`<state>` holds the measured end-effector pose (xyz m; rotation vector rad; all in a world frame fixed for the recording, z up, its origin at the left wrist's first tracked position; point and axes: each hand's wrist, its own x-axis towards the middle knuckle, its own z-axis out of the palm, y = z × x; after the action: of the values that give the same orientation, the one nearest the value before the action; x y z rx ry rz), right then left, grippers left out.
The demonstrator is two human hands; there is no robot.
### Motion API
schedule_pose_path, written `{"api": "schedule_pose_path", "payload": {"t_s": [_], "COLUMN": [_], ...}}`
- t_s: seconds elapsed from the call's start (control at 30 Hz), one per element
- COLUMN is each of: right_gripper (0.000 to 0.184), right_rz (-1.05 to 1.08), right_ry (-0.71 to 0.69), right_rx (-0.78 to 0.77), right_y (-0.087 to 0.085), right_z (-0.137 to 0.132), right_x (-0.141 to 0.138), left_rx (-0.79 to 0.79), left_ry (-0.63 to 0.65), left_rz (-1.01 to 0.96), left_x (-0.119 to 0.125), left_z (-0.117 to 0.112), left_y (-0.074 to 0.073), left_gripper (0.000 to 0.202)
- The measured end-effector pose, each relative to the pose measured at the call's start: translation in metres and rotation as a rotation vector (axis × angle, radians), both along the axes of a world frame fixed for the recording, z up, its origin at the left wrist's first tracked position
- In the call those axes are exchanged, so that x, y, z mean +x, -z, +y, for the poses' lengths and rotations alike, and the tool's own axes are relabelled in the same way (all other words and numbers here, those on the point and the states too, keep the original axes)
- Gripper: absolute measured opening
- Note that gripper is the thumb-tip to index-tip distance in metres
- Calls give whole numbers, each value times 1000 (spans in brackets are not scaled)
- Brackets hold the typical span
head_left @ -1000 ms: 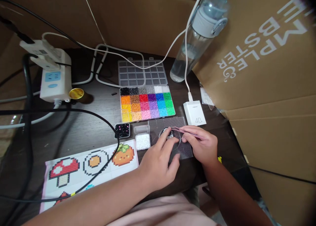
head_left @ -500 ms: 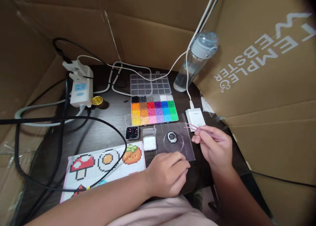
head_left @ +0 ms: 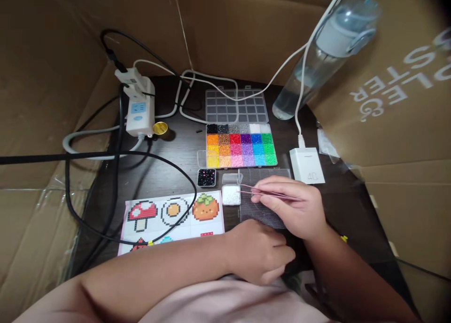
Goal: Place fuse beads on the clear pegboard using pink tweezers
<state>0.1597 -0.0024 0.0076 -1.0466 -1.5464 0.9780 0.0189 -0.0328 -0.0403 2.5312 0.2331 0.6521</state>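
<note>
My right hand (head_left: 294,208) is closed on pink tweezers (head_left: 271,191), their tips reaching left over a small open box of white beads (head_left: 231,195). The tips stand apart; whether a bead is between them is too small to tell. Under that hand lies a clear pegboard (head_left: 250,215), its bead piece hidden now. My left hand (head_left: 259,252) rests palm down by the pegboard's near edge, fingers curled in, nothing seen in them. A small box of black beads (head_left: 206,177) stands left of the white one.
Behind is a sorted bead case (head_left: 239,146) with its clear lid (head_left: 236,107) open. A pattern sheet (head_left: 178,233) lies left, crossed by a black cable (head_left: 169,165). A power strip (head_left: 141,111), gold cap (head_left: 160,128), white charger box (head_left: 307,167) and water bottle (head_left: 317,62) stand around.
My right hand has moved left with the tweezers, from beyond the pegboard's right side to the white beads, now covering the bead piece. The camera view has shifted; my left hand stays by the board.
</note>
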Motion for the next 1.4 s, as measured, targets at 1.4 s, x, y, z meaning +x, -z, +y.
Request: {"api": "schedule_pose_path", "payload": {"t_s": [1.4], "right_gripper": [20], "right_rz": [-322], "right_ry": [-95], "right_rx": [160], "right_y": [19], "right_z": [-2], "right_x": [-1], "left_rx": [-162], "left_ry": [-37], "left_rz": [168], "left_x": [2], "left_z": [1], "left_y": [-3], "left_gripper": [22]}}
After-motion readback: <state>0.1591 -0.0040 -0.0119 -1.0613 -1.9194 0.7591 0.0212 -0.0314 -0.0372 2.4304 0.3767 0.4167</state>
